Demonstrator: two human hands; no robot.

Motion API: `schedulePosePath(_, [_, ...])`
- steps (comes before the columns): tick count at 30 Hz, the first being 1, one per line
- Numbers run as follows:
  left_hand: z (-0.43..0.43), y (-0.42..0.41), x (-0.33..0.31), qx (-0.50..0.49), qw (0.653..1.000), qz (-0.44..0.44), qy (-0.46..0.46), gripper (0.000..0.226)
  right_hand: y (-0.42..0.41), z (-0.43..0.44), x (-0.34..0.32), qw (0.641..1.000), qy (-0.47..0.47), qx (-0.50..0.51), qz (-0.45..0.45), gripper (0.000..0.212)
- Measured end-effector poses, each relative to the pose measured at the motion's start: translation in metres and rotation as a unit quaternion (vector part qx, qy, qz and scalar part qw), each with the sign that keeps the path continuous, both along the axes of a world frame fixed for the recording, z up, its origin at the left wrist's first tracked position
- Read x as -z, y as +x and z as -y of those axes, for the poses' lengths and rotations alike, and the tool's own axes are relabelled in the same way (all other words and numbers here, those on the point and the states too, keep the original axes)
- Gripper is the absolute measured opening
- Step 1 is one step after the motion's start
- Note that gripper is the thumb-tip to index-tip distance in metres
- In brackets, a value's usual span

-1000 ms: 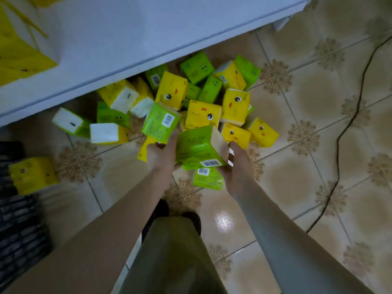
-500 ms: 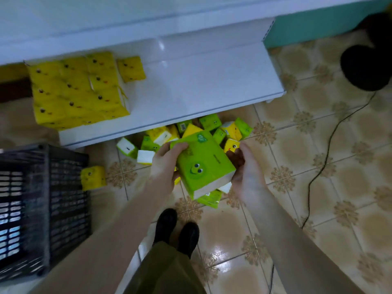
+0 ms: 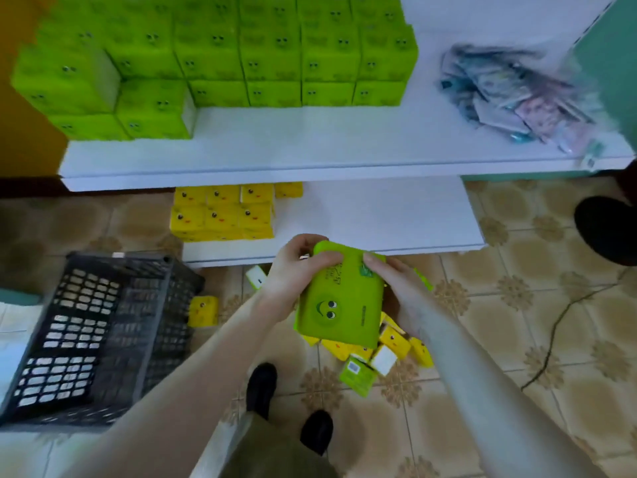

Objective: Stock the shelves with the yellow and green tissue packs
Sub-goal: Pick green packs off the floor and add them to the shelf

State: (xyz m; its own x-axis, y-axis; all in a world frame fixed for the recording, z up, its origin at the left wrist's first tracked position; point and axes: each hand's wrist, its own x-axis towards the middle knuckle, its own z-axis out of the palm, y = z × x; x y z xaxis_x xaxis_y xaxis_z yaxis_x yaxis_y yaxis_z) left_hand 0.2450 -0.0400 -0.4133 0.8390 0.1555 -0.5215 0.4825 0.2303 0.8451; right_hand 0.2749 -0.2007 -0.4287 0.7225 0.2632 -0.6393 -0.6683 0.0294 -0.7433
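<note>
Nearest the camera, both forearms reached forward over the tiled floor and met on one green tissue pack (image 3: 339,305), which was held in the air above a loose pile of packs (image 3: 389,343). The left hand (image 3: 296,267) gripped its far left corner with curled fingers. The right hand (image 3: 401,291) held the right edge, with one finger laid over the printed face. The pack's long axis ran away from the person, its far end tilted slightly right and its smiley face up. A black crate (image 3: 96,332) stood to the left.

Beyond the hands, the lower shelf (image 3: 379,215) carried yellow packs (image 3: 220,215) at its left end. Farther and higher, the upper shelf (image 3: 310,146) bore the green stack (image 3: 241,60), up and left of the pack. This was the left hand's side, so the placement probably called for a lift forward and leftward.
</note>
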Motion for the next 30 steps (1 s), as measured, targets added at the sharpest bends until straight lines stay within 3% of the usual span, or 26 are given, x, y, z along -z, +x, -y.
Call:
schedulePosePath(3, [-0.025,0.001,-0.016,-0.013,1.0,-0.001,-0.001,0.043,0.016,-0.027,-0.018,1.0,-0.02,-0.011,0.018,0.019])
schedulePosePath(6, [-0.05,0.003,-0.028,-0.026,1.0,-0.003,-0.001,0.033,0.035,-0.053,-0.035,0.999,-0.017,-0.014,0.041,0.026])
schedulePosePath(10, [-0.093,0.019,-0.036,-0.186,0.982,0.003,-0.015,0.041,0.062,-0.087,-0.045,0.998,-0.018,0.029,0.052,0.019])
schedulePosePath(13, [-0.13,0.043,-0.042,-0.301,0.953,0.006,-0.039,0.032,0.077,-0.114,-0.045,0.997,-0.06,-0.024,0.045,0.031])
schedulePosePath(16, [-0.162,0.067,-0.044,-0.365,0.93,0.008,-0.045,0.025,0.09,-0.15,-0.044,0.996,-0.04,-0.074,0.003,0.042])
schedulePosePath(21, [-0.211,0.103,-0.035,-0.388,0.921,0.022,-0.024,0.022,0.122,-0.229,-0.04,0.993,-0.024,-0.106,0.054,0.027])
schedulePosePath(25, [-0.253,0.126,-0.027,-0.394,0.919,0.031,-0.001,0.021,0.152,-0.289,-0.033,0.988,-0.061,-0.097,0.099,0.032])
schedulePosePath(30, [-0.297,0.143,-0.01,-0.406,0.913,0.003,0.032,0.041,0.182,-0.344,-0.024,0.986,-0.083,-0.068,0.131,0.023])
